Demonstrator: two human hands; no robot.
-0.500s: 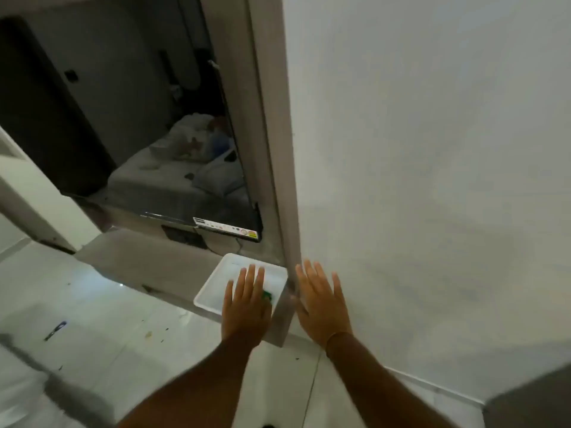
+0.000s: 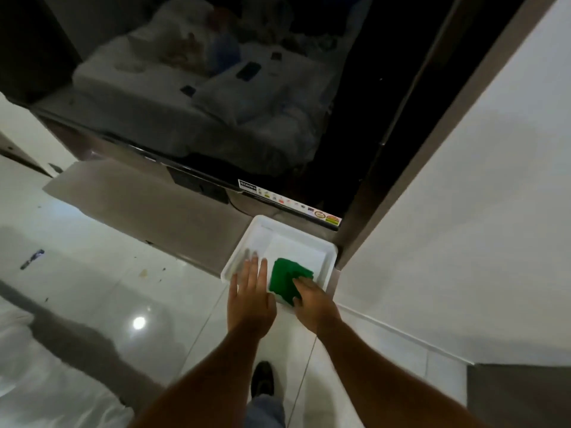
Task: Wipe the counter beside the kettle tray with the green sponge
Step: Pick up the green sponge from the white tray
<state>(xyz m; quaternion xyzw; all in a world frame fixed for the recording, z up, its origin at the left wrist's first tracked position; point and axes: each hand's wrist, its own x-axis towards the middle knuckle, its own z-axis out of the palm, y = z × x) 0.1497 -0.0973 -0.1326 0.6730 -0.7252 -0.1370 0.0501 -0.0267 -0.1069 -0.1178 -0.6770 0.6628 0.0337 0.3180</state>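
A green sponge [image 2: 285, 278] lies inside a white tray [image 2: 327, 250] that sits at the right end of a grey counter [image 2: 148, 208]. My right hand [image 2: 312, 301] rests on the sponge's near right corner, fingers curled over its edge. My left hand [image 2: 250, 299] hovers flat, fingers spread, over the tray's near left rim, holding nothing. No kettle is in view.
A dark television screen [image 2: 216, 103] hangs just above the counter and reflects a bed. A white wall [image 2: 463, 227] stands close on the right. Glossy white floor tiles [image 2: 102, 291] lie below, with my shoe [image 2: 262, 378] between my arms.
The view has tilted down and closer to the tray. My right hand moved from the wall edge onto the green sponge; my left hand shifted left, uncovering the sponge.
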